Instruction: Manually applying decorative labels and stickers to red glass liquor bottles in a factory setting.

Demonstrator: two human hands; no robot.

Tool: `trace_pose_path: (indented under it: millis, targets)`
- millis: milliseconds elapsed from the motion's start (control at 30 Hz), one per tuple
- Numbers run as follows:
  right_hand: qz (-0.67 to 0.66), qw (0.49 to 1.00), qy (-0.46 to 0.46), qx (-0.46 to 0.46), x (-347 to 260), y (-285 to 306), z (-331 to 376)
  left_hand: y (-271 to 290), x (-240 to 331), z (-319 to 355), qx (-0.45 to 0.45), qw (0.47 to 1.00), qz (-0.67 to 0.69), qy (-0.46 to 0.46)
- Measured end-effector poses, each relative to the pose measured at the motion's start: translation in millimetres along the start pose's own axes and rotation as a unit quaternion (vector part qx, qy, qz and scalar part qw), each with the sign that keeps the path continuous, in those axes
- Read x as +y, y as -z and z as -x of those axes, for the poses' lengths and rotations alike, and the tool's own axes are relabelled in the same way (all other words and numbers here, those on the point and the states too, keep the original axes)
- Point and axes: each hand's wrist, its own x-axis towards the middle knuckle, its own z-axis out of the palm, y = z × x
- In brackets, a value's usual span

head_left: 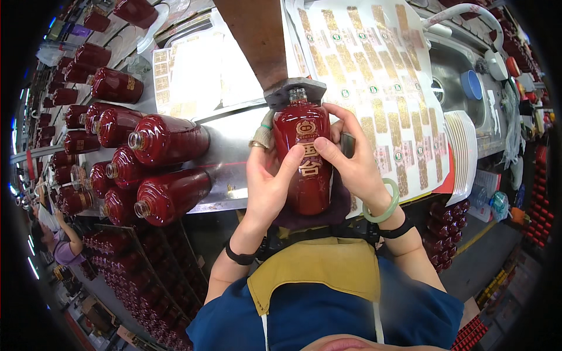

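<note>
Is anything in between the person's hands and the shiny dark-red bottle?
Nothing visible blocks either thumb: the left hand and right hand hold the shiny dark-red bottle with gold lettering, thumbs on its front. A beige fabric cover wraps a left finger; whether it touches the bottle, I cannot tell.

Right: metal sink (pixel 453 61), blue bowl (pixel 472 85) inside | sink's top: curved pale pipe (pixel 461 9) | sink's right: white container (pixel 496 65) | lower right: yellow floor stripe (pixel 475 240) | far left: co-worker (pixel 66 250), purple top, arm extended
</note>
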Motion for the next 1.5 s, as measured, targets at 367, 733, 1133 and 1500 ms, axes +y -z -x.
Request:
trace_pose_path:
  millis: [367,733,1133,1500]
  targets:
    - [0.044,0.999,-0.009,0.023,-11.8,-5.5,-19.6,-3.0,0.0,1.4,0.010,0.999,-0.025,-0.018]
    - [0.082,0.988,0.122,0.053,-35.8,5.7,-25.3,-3.5,-7.3,-0.2,0.010,0.999,-0.026,-0.042]
    - [0.483,0.749,0.450,-0.062,-91.2,6.4,-60.8,-7.1,-4.1,0.2,0.026,0.997,-0.061,-0.045]
    - [0.079,0.994,0.073,-0.007,-60.0,21.7,-24.9,6.5,2.5,6.3,0.006,0.998,0.054,0.034]
